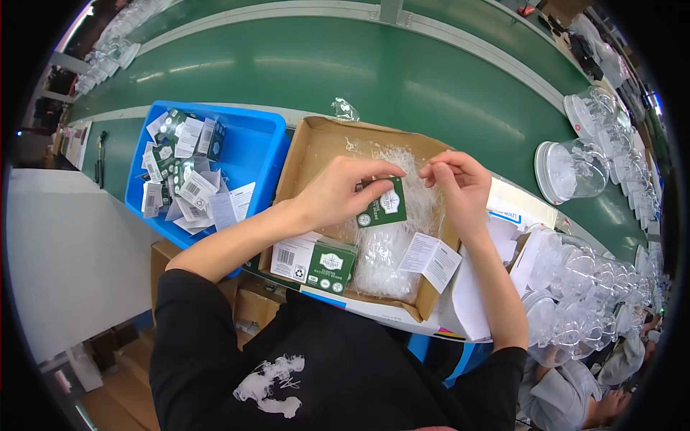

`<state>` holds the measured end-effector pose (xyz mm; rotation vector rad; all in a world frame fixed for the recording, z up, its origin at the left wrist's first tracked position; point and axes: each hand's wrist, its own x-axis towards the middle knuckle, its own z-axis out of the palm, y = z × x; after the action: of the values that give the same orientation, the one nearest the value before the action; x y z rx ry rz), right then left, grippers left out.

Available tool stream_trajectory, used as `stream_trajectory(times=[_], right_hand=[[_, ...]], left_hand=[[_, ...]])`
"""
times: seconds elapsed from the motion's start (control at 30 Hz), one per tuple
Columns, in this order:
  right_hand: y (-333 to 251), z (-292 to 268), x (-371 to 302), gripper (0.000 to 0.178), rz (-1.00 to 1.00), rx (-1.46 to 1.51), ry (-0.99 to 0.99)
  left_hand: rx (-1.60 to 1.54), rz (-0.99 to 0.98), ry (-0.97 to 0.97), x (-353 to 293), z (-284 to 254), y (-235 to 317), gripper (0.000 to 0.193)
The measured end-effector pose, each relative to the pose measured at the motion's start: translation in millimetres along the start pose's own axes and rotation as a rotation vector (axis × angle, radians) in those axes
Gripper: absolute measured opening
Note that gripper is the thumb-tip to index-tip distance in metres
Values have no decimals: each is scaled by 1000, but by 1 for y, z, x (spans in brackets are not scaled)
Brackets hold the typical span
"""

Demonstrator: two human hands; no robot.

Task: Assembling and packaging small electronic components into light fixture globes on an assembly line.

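Observation:
My left hand (348, 188) pinches a small green card (386, 204) with a white emblem, holding it over a shallow cardboard tray (305, 164). Close to the card's right side is my right hand (460, 185), thumb and fingertips pressed together; whatever thin thing they may hold is too small to make out. Under both hands a heap of clear plastic strands (384, 262) fills the middle of the tray. A stack of green-and-white cards (332, 264) sits in its near left corner. An opened white printed leaflet (430, 260) lies at its near right.
Left of the tray, a blue plastic bin (264, 136) holds several green cards with white leaflets (188, 172). Clear domed jars (571, 171) with white lids crowd the right side of the green table (302, 72). A crumpled clear wrapper (345, 109) lies behind the tray. Another person (568, 399) is at lower right.

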<state>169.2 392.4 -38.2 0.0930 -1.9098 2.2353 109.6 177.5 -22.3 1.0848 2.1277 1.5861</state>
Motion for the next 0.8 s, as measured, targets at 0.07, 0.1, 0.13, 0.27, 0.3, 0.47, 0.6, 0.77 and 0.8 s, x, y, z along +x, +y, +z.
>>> stream_trajectory(times=[0.07,0.1,0.13,0.27,0.3,0.47,0.6,0.77,0.8], right_hand=[[1,-1,2,9,23,19,-40],[0,-1,4,9,39,37,-84],[2,1,4,9,39,39,-90],[-1,3,1,10,107,-89,-81],[6,-2,-2,9,104,-112,-72],[14,5,-8,5,161,-1,-62],[8,7,-8,3,151,-42,-64],[7,2,-4,4,125,-44,-69],[9,1,-2,5,121,-58,-89]], left_hand=[[33,1,-32,5,-4,3,19],[72,8,-61,6,-6,5,19],[75,5,-56,5,-8,6,19],[-8,-155,-42,3,-9,10,25],[65,-83,-56,2,-7,4,29],[27,-63,31,-7,-8,0,21],[53,50,-20,-5,-8,1,13],[49,14,-54,2,-5,9,12],[80,27,-56,2,-6,7,12]])
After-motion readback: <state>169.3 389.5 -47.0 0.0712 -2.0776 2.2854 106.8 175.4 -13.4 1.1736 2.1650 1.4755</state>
